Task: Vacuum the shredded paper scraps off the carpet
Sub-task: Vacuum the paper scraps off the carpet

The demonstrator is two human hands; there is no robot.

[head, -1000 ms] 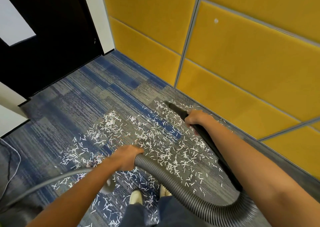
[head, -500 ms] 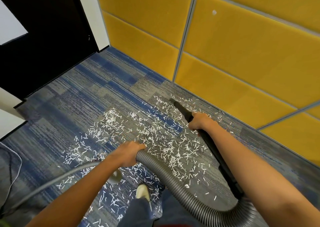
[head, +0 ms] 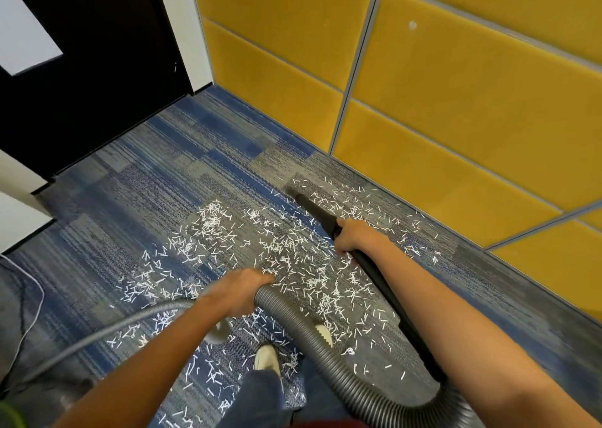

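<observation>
Right hand (head: 353, 237) wraps around the black vacuum wand (head: 374, 271), fingers curled tight over the tube close to its tapered front section, and the left hand (head: 239, 292) grips the grey ribbed hose (head: 312, 339) where it arcs up off the floor. The wand's long axis runs on a diagonal, from the lower right near the person's body up and to the left, and its narrow nozzle tip (head: 301, 198) points away from the person toward the far-left corner, down at carpet level just short of the yellow padded wall (head: 456, 101). The hose loops from the wand's rear end at the bottom right, sweeps left across the frame under the left hand, then trails off toward the lower left edge. Shredded paper scraps (head: 260, 248) lie scattered thick across the blue-and-grey striped carpet (head: 163, 173), densest in the middle between the two hands and left of the nozzle, with a thinner sprinkling to the right of the wand along the wall's base. Two light-coloured shoes (head: 267, 357) stand among the scraps at the bottom, one partly hidden behind the hose. A dark door (head: 91, 69) fills the upper left, and a thin cable (head: 32, 297) curls on the carpet at the far left edge.
</observation>
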